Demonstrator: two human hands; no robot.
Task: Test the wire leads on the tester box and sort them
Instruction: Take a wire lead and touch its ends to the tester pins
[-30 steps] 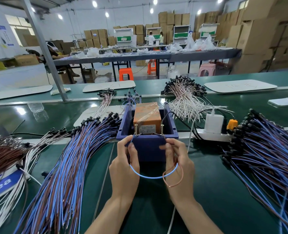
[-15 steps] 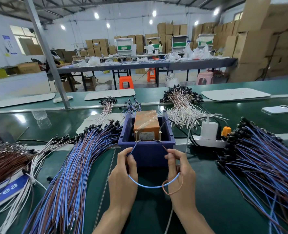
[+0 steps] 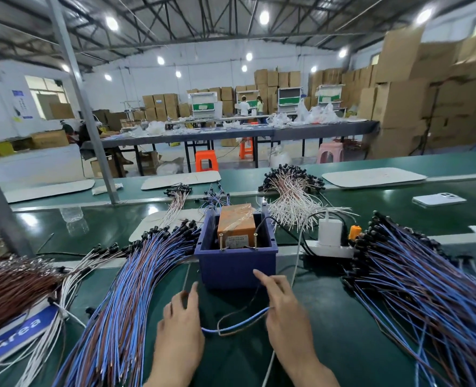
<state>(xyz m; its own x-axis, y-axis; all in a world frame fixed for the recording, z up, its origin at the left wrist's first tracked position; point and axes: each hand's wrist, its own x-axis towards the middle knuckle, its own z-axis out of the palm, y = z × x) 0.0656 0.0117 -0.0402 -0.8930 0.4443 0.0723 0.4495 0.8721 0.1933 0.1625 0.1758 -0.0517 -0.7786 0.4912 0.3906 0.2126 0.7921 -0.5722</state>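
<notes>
At the far left a brown wire bundle runs off the frame edge. Beside it the left blue-and-brown bundle fans from the near edge up to the blue bin, and its tips crowd the bin's left wall.

My left hand hovers just right of that bundle with its fingers spread and blurred. The blue end of the wire lead reaches its thumb side, but I cannot tell whether the hand has hold of it. The lead sags in a loop between my hands, clear of the bin's near wall, with a patch of bare green table under it.

The tester box sits inside the bin, straight ahead. My right hand takes in both strands of the lead at its thumb side and pinches them, forefinger stretched towards the bin's right corner.

A white cable drops just behind that hand from the power strip. Open table follows, then the right bundle spreads to the frame edge.
</notes>
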